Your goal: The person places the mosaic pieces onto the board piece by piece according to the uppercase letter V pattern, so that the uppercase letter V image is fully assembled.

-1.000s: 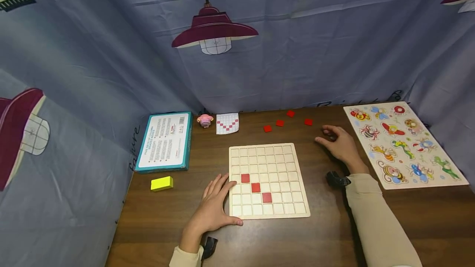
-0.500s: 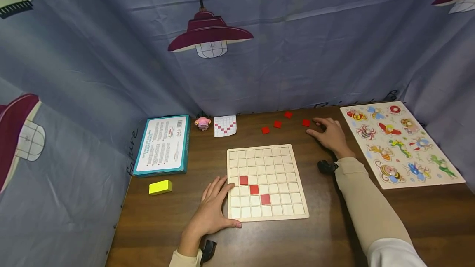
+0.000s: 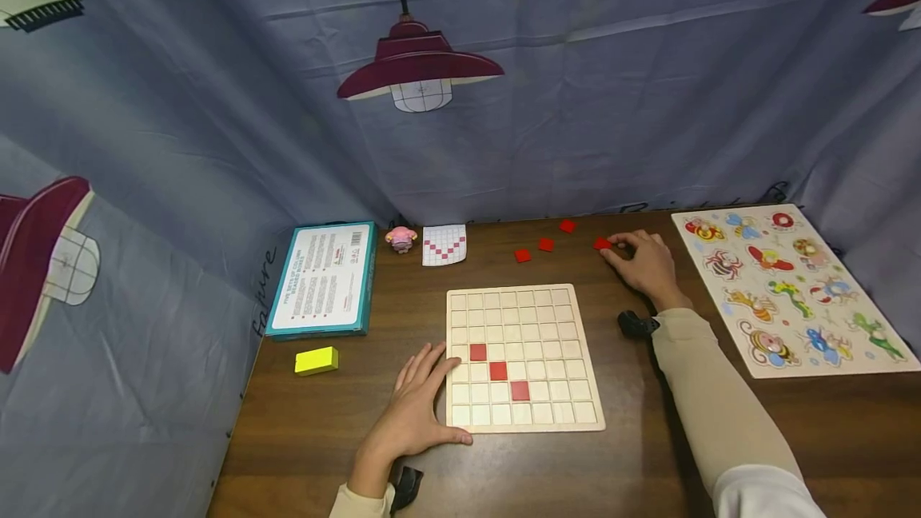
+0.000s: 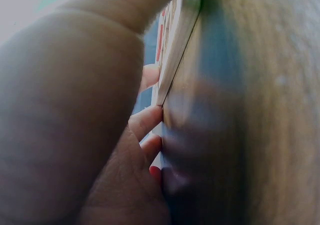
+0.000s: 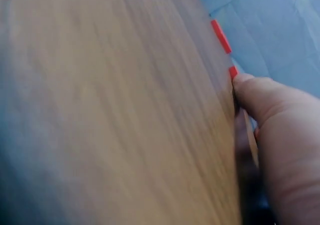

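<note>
A square wooden grid board (image 3: 531,316) lies on the table, with several red square tiles in a diagonal, one being the red tile (image 3: 498,371). My left hand (image 3: 408,414) rests at the board's lower left corner, thumb at the front edge and fingers spread along the left edge. In the left wrist view, its fingers (image 4: 147,119) touch the board's side (image 4: 181,47). My right hand (image 3: 651,268) pinches a loose red tile (image 3: 601,244) at the back of the table. The right wrist view shows the thumb (image 5: 265,97) against that tile (image 5: 233,72).
Loose red tiles (image 3: 546,245) lie behind the board. Next to them are a pattern card (image 3: 444,245) with a red V, a pink figurine (image 3: 400,239) and a teal box (image 3: 321,278). A yellow block (image 3: 316,360) is at left, an insect puzzle board (image 3: 791,286) at right.
My right hand has moved left to the rightmost loose red tile, and its thumb and finger have closed in on it. My left hand stays at the board.
</note>
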`<state>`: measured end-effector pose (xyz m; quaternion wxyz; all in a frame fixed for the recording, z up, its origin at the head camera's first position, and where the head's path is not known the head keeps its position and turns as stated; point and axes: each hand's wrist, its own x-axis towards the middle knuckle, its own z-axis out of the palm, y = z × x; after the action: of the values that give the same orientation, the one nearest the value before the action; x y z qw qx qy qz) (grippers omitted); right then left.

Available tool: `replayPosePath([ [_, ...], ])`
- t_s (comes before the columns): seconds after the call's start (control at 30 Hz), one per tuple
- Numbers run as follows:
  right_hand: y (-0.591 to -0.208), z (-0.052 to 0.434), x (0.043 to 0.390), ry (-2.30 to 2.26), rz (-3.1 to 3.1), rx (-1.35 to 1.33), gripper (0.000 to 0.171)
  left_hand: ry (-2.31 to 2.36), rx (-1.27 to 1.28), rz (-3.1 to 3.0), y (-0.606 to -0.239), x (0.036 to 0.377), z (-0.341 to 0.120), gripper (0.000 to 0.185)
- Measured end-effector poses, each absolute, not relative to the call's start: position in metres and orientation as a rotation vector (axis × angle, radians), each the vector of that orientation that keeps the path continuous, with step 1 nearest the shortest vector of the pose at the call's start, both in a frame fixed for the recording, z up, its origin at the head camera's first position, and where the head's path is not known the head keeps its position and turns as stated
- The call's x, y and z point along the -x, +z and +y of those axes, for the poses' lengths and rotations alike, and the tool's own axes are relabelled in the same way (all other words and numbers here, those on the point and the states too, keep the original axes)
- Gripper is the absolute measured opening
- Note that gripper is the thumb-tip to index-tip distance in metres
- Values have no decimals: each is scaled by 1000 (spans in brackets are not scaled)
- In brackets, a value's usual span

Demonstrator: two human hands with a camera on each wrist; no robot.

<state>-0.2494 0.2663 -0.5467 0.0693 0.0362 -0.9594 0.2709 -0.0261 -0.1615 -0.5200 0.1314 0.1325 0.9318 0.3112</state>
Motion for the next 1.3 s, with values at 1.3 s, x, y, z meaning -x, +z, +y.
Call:
replayPosePath([
  [1.3, -539, 208, 151, 1012, -2687, -303, 26, 904, -395, 2705, -517, 26, -161, 113],
])
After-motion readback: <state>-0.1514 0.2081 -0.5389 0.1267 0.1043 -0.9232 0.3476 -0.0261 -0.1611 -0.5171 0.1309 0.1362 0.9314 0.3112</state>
